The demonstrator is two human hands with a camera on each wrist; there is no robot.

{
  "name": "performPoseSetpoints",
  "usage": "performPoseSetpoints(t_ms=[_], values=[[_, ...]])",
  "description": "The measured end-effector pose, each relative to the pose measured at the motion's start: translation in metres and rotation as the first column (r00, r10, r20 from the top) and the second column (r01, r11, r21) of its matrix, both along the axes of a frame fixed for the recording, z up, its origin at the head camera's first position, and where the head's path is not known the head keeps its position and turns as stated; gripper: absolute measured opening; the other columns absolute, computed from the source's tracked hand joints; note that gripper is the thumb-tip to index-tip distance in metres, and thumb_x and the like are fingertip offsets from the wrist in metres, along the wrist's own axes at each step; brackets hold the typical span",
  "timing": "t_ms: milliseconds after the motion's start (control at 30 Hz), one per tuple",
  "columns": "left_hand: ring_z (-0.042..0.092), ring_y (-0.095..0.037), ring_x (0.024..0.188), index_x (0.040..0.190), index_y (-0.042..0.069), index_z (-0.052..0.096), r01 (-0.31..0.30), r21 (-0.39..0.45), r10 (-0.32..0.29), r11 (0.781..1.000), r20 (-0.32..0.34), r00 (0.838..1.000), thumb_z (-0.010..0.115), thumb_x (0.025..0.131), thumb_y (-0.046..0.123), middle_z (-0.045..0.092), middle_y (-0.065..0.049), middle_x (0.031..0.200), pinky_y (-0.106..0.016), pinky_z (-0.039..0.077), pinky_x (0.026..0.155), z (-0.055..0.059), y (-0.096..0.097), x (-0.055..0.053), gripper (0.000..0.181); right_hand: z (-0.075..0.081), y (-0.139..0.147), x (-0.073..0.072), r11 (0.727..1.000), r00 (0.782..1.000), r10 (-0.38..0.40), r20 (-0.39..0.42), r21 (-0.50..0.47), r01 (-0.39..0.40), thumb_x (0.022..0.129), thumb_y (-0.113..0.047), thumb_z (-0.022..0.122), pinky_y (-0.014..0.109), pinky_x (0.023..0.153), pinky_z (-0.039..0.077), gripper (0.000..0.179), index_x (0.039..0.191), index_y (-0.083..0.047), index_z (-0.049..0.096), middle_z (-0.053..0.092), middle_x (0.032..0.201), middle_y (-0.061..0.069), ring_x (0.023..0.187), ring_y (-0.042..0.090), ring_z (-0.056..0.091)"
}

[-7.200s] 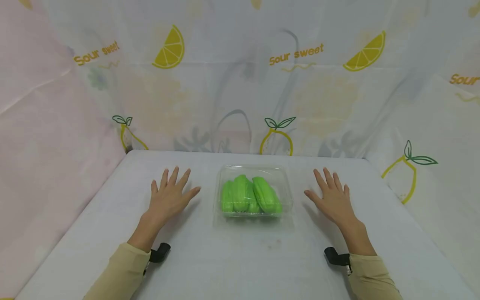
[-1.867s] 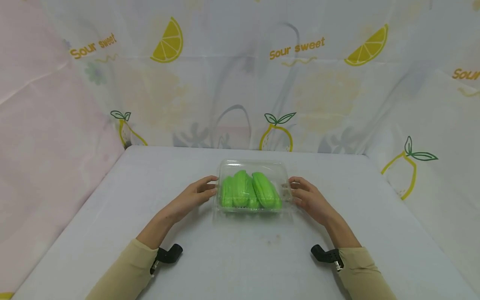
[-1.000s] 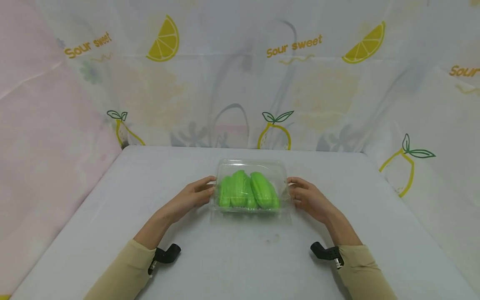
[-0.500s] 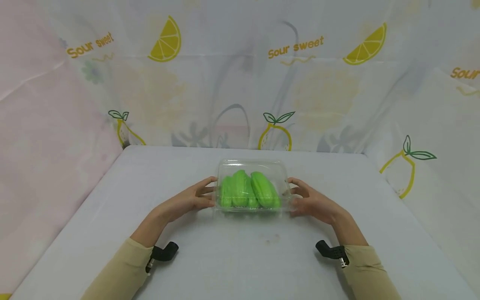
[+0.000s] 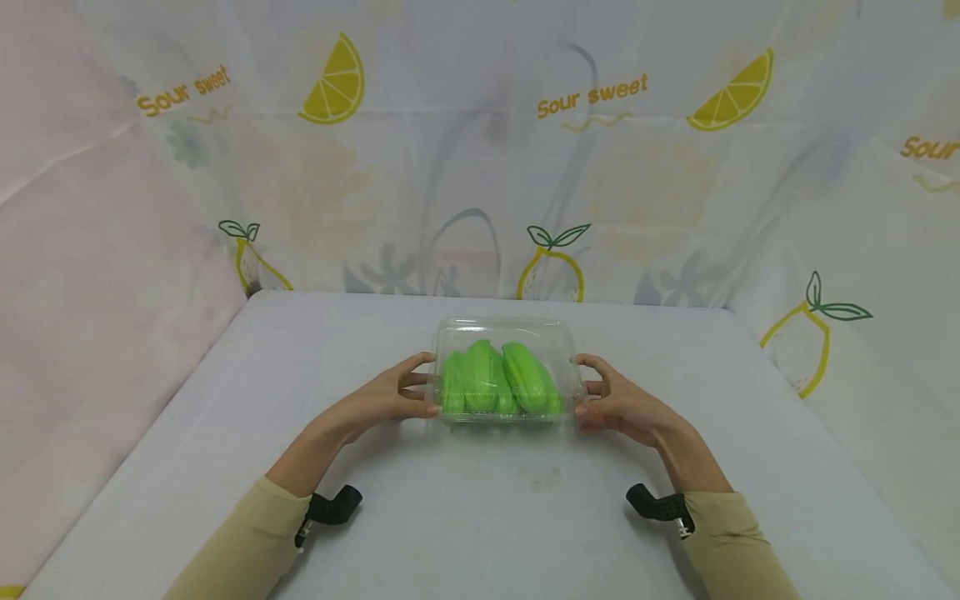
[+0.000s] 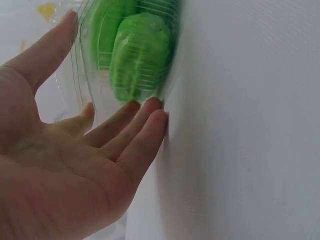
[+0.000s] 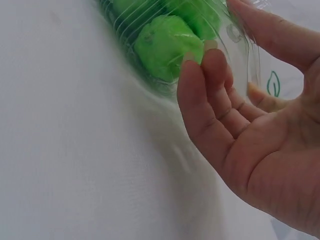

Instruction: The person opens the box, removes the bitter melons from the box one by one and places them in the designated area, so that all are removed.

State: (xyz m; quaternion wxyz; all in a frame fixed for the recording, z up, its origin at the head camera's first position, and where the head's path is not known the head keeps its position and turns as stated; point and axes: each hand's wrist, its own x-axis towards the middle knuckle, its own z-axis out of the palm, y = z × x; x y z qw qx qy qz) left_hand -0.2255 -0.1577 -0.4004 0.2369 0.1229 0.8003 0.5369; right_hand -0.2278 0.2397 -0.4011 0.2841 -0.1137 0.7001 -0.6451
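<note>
A clear plastic clamshell box (image 5: 501, 327) holds several long, ridged green vegetables (image 5: 480, 375) lying side by side. My left hand (image 5: 378, 398) holds the box's left side, thumb at the front rim and fingers spread along the side wall. On the opposite side, my right hand (image 5: 632, 408) grips the box in the same way, thumb near its front corner. In the left wrist view, the left fingertips (image 6: 155, 105) meet the lower edge of the box under a green end. The right wrist view has the right fingers (image 7: 192, 92) curled against the box's lower side.
The box is near the middle of a white-covered table (image 5: 495, 517). Behind it hangs a white cloth (image 5: 465, 167) printed with lemons, and a pinkish cloth (image 5: 90, 292) hangs at the left. A black camera mount (image 5: 337, 505) sits on the left wrist.
Both hands, first spread flat on the table apart from the box, have come inward to its sides. In the last second the thumbs have shifted toward the front rim.
</note>
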Motion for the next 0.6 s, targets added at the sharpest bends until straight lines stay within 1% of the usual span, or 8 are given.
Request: performPoseSetpoints(t_ms=[100, 167, 267, 367, 500, 600], values=[[0.038, -0.041, 0.144, 0.158, 0.024, 0.018, -0.014, 0.002, 0.014, 1.000, 0.002, 1.000, 0.080, 0.084, 0.031, 0.032, -0.015, 0.160, -0.059, 0.035, 0.115, 0.0010, 0.0014, 0.0009, 0.096, 0.0021, -0.0025, 0.0022, 1.000, 1.000, -0.011, 0.012, -0.007, 0.011, 0.089, 0.005, 0.063, 0.034, 0.078, 0.059, 0.085, 0.151, -0.019, 0.011, 0.057, 0.122, 0.015, 0.090, 0.016, 0.066], [0.039, -0.041, 0.143, 0.157, 0.024, 0.019, -0.030, 0.015, 0.030, 0.999, 0.009, 1.000, 0.081, 0.083, 0.029, 0.033, -0.015, 0.160, -0.057, 0.037, 0.114, 0.0012, 0.0028, 0.0011, 0.096, 0.0029, -0.0032, 0.0032, 1.000, 1.000, -0.012, 0.018, -0.008, 0.013, 0.088, 0.004, 0.065, 0.033, 0.076, 0.059, 0.086, 0.151, -0.020, 0.011, 0.058, 0.120, 0.014, 0.086, 0.015, 0.066], [0.043, -0.039, 0.140, 0.157, 0.024, 0.022, -0.060, 0.024, 0.060, 0.998, 0.019, 0.998, 0.082, 0.082, 0.027, 0.036, -0.015, 0.157, -0.052, 0.042, 0.111, 0.0014, 0.0050, 0.0014, 0.096, 0.0028, -0.0031, 0.0030, 1.000, 1.000, -0.011, 0.020, -0.016, 0.011, 0.088, 0.004, 0.065, 0.031, 0.072, 0.059, 0.086, 0.150, -0.020, 0.010, 0.060, 0.114, 0.012, 0.077, 0.013, 0.065], [0.047, -0.037, 0.135, 0.155, 0.026, 0.026, -0.093, 0.014, 0.092, 0.996, 0.018, 0.996, 0.083, 0.080, 0.027, 0.040, -0.015, 0.152, -0.048, 0.046, 0.106, 0.0018, 0.0065, 0.0017, 0.094, 0.0018, -0.0026, 0.0017, 0.999, 1.000, -0.012, 0.021, -0.034, 0.013, 0.088, 0.006, 0.063, 0.030, 0.068, 0.058, 0.086, 0.151, -0.018, 0.010, 0.062, 0.106, 0.008, 0.069, 0.012, 0.063], [0.052, -0.033, 0.128, 0.153, 0.027, 0.030, -0.116, 0.000, 0.116, 0.993, 0.013, 0.993, 0.084, 0.079, 0.027, 0.044, -0.015, 0.145, -0.040, 0.050, 0.099, 0.0027, 0.0068, 0.0022, 0.092, 0.0006, -0.0029, 0.0008, 0.998, 1.000, -0.018, 0.022, -0.065, 0.019, 0.089, 0.009, 0.060, 0.028, 0.065, 0.058, 0.083, 0.150, -0.016, 0.011, 0.064, 0.099, 0.005, 0.066, 0.011, 0.063], [0.055, -0.028, 0.118, 0.153, 0.025, 0.032, -0.125, 0.011, 0.125, 0.992, 0.007, 0.992, 0.085, 0.077, 0.026, 0.048, -0.016, 0.137, -0.035, 0.052, 0.093, 0.0026, 0.0066, 0.0025, 0.092, 0.0007, -0.0034, 0.0009, 0.996, 1.000, -0.018, 0.024, -0.084, 0.020, 0.089, 0.011, 0.060, 0.027, 0.064, 0.058, 0.082, 0.150, -0.015, 0.011, 0.064, 0.095, 0.003, 0.067, 0.011, 0.063]])
